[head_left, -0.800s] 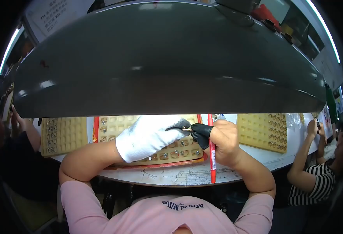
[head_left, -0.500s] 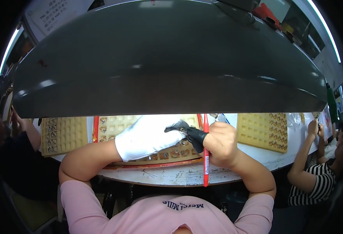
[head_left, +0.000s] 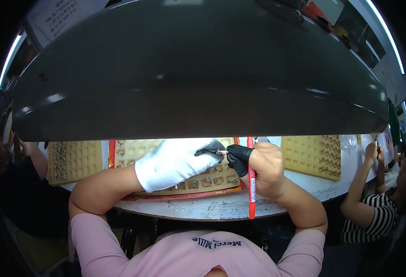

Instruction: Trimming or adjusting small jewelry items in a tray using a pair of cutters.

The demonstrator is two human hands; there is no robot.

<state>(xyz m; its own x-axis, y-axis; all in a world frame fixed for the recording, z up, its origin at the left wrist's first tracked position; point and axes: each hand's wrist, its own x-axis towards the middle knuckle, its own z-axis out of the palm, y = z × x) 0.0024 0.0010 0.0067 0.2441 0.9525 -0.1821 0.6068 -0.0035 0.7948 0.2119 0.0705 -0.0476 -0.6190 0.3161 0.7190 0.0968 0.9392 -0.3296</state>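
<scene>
My left hand (head_left: 177,164), in a white glove with dark fingertips, is closed on a small metal ring (head_left: 222,152), over a tray (head_left: 140,150) of square slots that holds several rings inside a red border. Facing it, my right hand (head_left: 263,171) has black covers on some fingers, which pinch the same ring. A long red pen (head_left: 251,203) is held in that hand too, pointing down toward the table's near edge.
A dark grey hood (head_left: 198,83) spans the upper view, low over the white table (head_left: 180,207). Slotted ring trays lie left (head_left: 83,161) and right (head_left: 304,159). Co-workers sit on both sides, a dark sleeve (head_left: 23,194) at left, a striped sleeve (head_left: 373,217) at right.
My right hand and the red pen shifted left half a second ago and now stand back to the right. The ring between my fingertips shows more clearly again.
</scene>
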